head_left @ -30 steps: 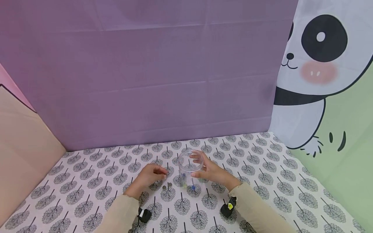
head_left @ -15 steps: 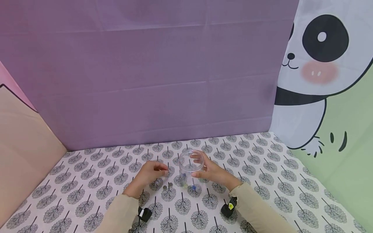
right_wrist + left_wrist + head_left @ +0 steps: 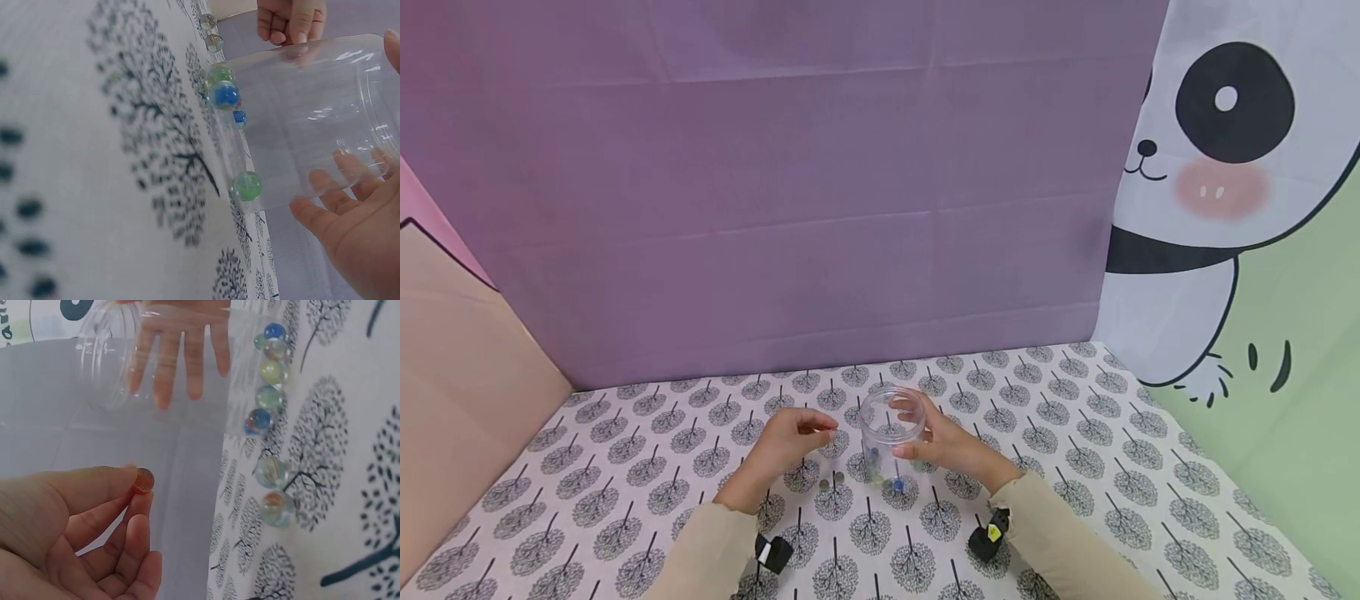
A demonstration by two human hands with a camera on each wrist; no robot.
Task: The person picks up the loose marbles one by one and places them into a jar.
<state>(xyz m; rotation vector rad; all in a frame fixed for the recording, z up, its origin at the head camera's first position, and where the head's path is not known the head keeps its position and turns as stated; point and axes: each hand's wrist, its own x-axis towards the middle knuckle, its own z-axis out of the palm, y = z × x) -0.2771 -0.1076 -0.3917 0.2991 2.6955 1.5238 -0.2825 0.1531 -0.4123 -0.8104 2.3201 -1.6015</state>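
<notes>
Between thumb and fingertips my left hand (image 3: 781, 448) pinches a reddish-brown glass marble (image 3: 143, 480), raised above the cloth and to the left of the jar. My right hand (image 3: 953, 450) grips the clear, open-topped jar (image 3: 876, 437) from its right side, thumb near and fingers behind. The jar stands upright on the cloth. Several blue, green and yellow marbles (image 3: 271, 372) lie on its bottom. Just left of the jar, two clear marbles with coloured swirls rest on the cloth, a nearer marble (image 3: 823, 484) and a farther marble (image 3: 839, 477).
A white cloth (image 3: 700, 525) printed with dark trees covers the table. Behind it hangs a purple curtain (image 3: 820, 250). A beige panel (image 3: 467, 400) borders the left side, and a green panel with a panda (image 3: 1285, 333) borders the right.
My left hand has risen slightly and moved a little toward the jar, still pinching the marble. My right hand and the jar have stayed in place.
</notes>
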